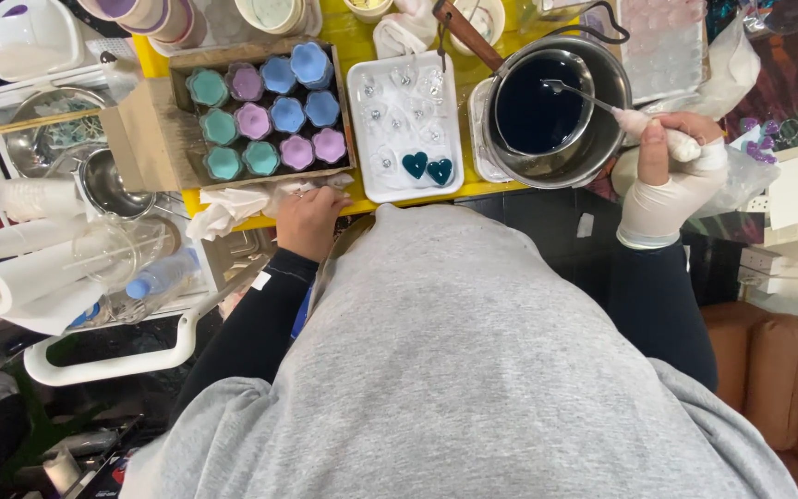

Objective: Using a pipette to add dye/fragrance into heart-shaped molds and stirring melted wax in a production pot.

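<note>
I'm holding a spoon (pixel 584 94) in my gloved right hand (pixel 667 180), fingers pinched around its wrapped handle, its bowl dipping into the dark blue liquid in the small pot (pixel 556 111). My bare left hand (pixel 309 217) is resting with curled fingers on a crumpled cloth (pixel 233 208) at the table (pixel 154 65) edge, gripping nothing firmly. I judge I'm scooping liquid; next calls for a steady carry to the white mould tray (pixel 405 125), where two heart cavities (pixel 427 167) are already filled teal, the rest clear.
</note>
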